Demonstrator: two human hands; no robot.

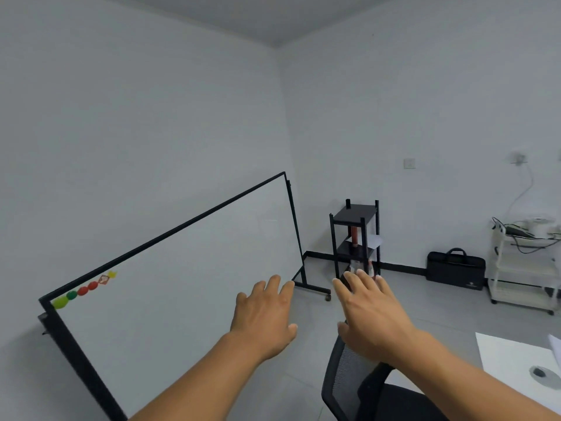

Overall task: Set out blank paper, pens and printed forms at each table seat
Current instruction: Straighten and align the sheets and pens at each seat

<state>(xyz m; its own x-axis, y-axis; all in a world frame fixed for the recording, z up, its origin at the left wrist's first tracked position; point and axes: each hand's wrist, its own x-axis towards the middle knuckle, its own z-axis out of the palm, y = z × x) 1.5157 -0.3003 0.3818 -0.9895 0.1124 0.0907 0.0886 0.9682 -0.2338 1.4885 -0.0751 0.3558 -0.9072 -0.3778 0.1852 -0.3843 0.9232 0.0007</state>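
Observation:
My left hand (267, 317) and my right hand (370, 314) are both stretched out in front of me at mid height, fingers spread and straight, holding nothing. They point toward a black shelf rack (355, 238) in the far corner, which holds a sheet of white paper (375, 241) on its middle shelf and a red cylinder (354, 235). A corner of the white table (510, 360) shows at the lower right, with the edge of a paper sheet (556, 347) on it. No pens are visible.
A wheeled whiteboard (182, 278) with coloured magnets (82, 291) stands on the left. A black mesh office chair (358, 387) is right below my right arm. A black briefcase (455, 268) and a white cart (525, 268) with cables line the right wall.

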